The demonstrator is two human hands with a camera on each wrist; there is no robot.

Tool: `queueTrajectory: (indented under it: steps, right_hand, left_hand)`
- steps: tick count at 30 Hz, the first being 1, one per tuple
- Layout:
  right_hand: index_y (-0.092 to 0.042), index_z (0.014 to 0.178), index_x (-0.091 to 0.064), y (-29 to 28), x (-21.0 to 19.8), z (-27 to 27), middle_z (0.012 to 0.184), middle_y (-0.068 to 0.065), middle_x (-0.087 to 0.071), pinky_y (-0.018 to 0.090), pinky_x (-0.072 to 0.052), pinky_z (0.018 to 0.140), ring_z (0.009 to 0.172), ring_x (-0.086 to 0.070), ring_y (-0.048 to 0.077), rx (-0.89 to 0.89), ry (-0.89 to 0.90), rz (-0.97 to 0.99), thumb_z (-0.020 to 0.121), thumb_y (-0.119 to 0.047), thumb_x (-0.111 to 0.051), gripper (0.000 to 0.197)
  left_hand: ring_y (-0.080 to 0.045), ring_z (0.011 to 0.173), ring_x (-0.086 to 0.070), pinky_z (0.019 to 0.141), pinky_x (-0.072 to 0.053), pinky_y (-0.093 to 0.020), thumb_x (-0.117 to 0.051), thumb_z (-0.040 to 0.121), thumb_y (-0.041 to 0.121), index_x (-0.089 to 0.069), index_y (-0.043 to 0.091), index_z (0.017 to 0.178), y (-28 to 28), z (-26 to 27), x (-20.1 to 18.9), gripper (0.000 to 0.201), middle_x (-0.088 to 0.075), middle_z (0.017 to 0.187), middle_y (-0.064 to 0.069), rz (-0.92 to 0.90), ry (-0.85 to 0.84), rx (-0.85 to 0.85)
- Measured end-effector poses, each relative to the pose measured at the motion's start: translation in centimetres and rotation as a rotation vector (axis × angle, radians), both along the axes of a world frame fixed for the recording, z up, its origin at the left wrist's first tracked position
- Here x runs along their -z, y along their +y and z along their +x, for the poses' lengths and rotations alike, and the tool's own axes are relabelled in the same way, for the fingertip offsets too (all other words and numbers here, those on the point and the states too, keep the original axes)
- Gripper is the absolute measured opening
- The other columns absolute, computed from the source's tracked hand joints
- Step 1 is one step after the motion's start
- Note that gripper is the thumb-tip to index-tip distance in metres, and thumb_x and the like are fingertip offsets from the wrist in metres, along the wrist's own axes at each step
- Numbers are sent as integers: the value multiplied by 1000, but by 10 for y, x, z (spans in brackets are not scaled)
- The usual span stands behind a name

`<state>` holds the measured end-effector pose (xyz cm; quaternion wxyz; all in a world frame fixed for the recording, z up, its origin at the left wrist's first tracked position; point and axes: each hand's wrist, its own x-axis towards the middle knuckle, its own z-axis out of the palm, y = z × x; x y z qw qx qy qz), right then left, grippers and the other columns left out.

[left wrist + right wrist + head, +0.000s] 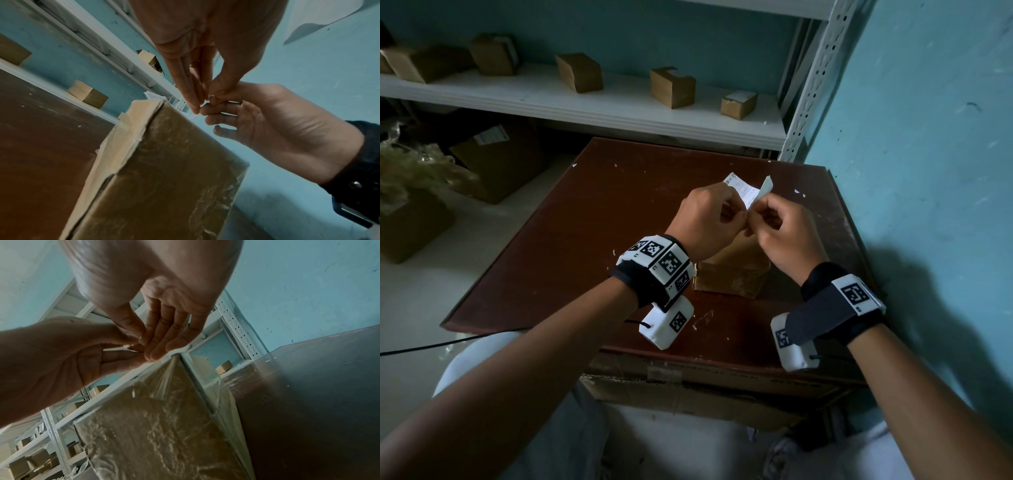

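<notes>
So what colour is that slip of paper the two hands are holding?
The paper slip is white with fine dark print, clearest in the head view.

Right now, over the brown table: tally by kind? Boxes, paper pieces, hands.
Boxes: 1, the taped cardboard box.
Paper pieces: 2, a printed label and a blank strip, both pinched at the fingertips; whether they are joined or separate cannot be told.
Hands: 2, left hand and right hand.
Total: 5
</notes>
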<state>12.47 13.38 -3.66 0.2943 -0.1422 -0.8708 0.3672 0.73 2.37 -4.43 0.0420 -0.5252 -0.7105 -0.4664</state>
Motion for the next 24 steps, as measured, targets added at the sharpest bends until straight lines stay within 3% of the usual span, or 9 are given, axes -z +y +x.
queueTrajectory:
  steps: [12,20,24]
  right_hand:
    - [-7,89,-67,0,1,0,79,-10,-66,9,-49,66,73,-65,-1,-1,-15,4,93,-11,-61,8]
    - [-9,89,-68,0,1,0,80,-11,-68,12,-51,70,76,-66,1,-2,0,-2,93,-14,-63,8]
    - [-10,88,-67,1,0,0,78,-10,-67,12,-51,71,74,-65,1,11,1,8,94,-12,-60,10]
  left_hand:
    - [-14,76,-67,68,-59,-35,-69,82,14,-69,7,84,0,-1,0,7,-69,85,-4,6,-16,-10]
    - [-14,79,-68,70,-59,-34,-67,81,6,-69,7,87,0,-2,0,6,-69,88,-5,-16,-49,16]
    - [-10,78,-67,71,-59,-31,-67,84,17,-70,7,89,1,-1,-2,11,-69,87,-2,-31,-101,16]
